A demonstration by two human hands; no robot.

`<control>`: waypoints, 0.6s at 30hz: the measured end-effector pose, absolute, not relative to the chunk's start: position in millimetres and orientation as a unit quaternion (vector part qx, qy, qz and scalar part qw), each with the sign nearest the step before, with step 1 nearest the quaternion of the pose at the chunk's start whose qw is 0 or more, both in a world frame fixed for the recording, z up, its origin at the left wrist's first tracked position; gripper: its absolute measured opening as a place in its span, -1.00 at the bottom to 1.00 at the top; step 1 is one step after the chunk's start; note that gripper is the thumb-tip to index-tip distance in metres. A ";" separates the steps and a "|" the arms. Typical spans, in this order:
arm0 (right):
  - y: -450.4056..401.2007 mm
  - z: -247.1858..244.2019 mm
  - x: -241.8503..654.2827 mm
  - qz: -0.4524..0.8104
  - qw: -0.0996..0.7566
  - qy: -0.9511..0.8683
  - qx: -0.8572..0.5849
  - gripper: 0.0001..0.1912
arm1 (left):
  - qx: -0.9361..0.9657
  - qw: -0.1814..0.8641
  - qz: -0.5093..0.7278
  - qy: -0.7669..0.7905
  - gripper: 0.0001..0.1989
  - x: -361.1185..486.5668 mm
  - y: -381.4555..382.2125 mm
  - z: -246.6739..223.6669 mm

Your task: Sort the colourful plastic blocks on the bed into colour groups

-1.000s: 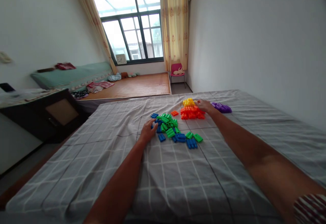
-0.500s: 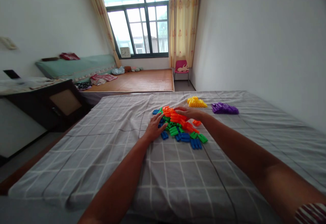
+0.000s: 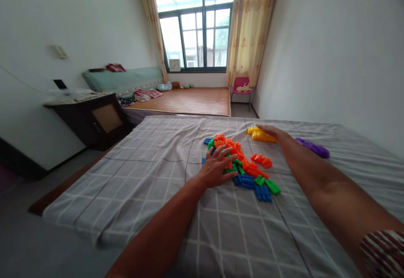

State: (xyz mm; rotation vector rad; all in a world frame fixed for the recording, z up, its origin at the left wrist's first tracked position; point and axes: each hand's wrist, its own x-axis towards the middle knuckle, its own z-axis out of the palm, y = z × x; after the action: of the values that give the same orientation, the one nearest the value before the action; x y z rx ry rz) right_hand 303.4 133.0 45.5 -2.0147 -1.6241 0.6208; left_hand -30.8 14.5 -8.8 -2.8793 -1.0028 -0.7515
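Observation:
A heap of orange interlocking toy blocks (image 3: 241,153), with green blocks (image 3: 273,186) and blue blocks (image 3: 262,193) along its near side, lies on the grey checked cloth (image 3: 151,164). My left hand (image 3: 217,166) rests on the left part of this heap, fingers spread, covering some blocks. Farther back, my right hand (image 3: 270,130) reaches to the yellow blocks (image 3: 262,135), fingers stretched out along their far side; the fingertips are partly hidden. Right of my right forearm lie purple blocks (image 3: 313,148), partly covered by it. A few orange blocks (image 3: 261,160) sit apart from the heap.
Beyond the cloth-covered surface is a bed with a brown mat (image 3: 195,100). A dark cabinet (image 3: 104,116) stands at the left, and a pink chair (image 3: 242,85) by the window. A white wall (image 3: 331,50) runs along the right.
My right hand has left the orange blocks and moved back and right to the yellow ones. My left hand stays on the heap, now farther over it. The view has turned left.

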 end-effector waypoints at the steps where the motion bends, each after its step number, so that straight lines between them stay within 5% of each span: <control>1: 137.0 41.9 302.5 0.247 0.208 -0.591 -0.739 -0.40 | -0.924 -0.006 -0.222 -0.312 -0.33 -29.9 13.7 -9.6; 8: 112.4 31.9 251.6 0.292 0.160 -0.699 -0.632 -0.32 | -0.918 -0.028 -0.186 -0.350 -0.21 -43.8 27.8 -17.7; 14: 55.4 58.6 214.0 0.312 0.279 -0.724 -0.548 -0.30 | -0.874 -0.026 -0.245 -0.418 -0.39 -57.4 38.2 -17.9; 18: 46.7 57.9 256.8 0.279 0.328 -0.691 -0.580 -0.35 | -0.769 -0.015 -0.235 -0.594 -0.50 -83.3 54.0 -6.1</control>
State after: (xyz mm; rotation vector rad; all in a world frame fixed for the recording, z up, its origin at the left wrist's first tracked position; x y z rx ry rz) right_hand 256.8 46.7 57.9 -1.5186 -1.8095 0.7308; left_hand -83.3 54.0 -6.1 -2.4386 -1.8847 -0.7458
